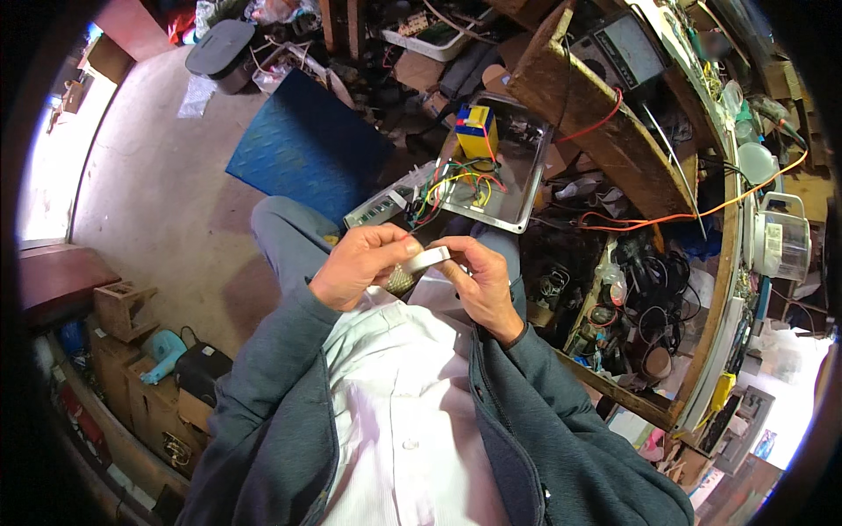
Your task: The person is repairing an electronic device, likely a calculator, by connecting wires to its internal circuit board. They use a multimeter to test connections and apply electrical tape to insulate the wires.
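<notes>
- what does the floor (167, 167) look like?
- pale grey, spreading across the left of the frame.
- and where is it brightest?
- at a glaring opening (46, 167) on the left edge, and in a white glow (802, 377) at the lower right.
- any furniture?
- a wood-edged surface (724, 316) curves down the right side, a thick wooden board (605, 131) slants at the upper right, and cardboard boxes (151, 414) stand at the lower left.

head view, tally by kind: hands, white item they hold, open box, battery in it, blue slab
Hands: 2 (left hand, right hand)
White item: 1
Open box: 1
Yellow-and-blue battery: 1
Blue slab: 1
Total: 6
</notes>
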A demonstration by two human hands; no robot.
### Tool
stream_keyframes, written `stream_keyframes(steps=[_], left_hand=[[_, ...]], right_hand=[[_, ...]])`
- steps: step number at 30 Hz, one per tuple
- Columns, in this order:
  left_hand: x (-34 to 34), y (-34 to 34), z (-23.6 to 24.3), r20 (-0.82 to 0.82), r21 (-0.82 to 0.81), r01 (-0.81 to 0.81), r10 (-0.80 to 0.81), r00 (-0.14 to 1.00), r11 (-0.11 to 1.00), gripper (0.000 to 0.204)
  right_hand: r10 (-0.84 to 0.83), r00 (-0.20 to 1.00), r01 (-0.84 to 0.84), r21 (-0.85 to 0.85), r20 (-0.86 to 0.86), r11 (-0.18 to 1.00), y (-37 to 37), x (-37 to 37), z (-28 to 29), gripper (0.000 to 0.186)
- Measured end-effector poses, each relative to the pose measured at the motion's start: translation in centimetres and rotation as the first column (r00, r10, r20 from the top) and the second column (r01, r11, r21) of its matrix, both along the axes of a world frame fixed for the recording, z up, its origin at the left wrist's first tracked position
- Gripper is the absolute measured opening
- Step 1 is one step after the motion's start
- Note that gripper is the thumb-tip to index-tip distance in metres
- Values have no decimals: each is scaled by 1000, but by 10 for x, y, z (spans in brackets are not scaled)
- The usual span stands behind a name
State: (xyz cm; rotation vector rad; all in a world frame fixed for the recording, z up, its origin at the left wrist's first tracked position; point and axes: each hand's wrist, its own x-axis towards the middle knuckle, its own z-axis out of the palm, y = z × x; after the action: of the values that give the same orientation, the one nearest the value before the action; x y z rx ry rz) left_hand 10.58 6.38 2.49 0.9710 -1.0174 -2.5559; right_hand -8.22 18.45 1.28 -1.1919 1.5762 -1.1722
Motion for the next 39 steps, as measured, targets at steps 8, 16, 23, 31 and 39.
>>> stream_keyframes(steps=[8, 16, 23, 31, 39], left_hand=[[12, 2, -13, 131, -544, 80, -10, 991, 835, 25], [12, 3, 3, 59, -323, 22, -3, 998, 946, 30], [11, 3, -6, 66, -217, 66, -53, 996, 974, 27], [9, 7, -12, 122, -439, 57, -4, 993, 897, 19], [0, 21, -7, 114, -937, 15, 266, 957, 348, 11]], right_hand=[[66, 994, -83, 210, 86, 974, -6, 3, -6, 19], [36, 970, -84, 194, 240, 977, -16, 8, -23, 11], [58, 977, -95, 177, 206, 980, -16, 9, -15, 10], [55, 968, -104, 193, 246, 976, -13, 11, -15, 9], [-285, 561, -145, 431, 777, 891, -11, 9, 4, 14]])
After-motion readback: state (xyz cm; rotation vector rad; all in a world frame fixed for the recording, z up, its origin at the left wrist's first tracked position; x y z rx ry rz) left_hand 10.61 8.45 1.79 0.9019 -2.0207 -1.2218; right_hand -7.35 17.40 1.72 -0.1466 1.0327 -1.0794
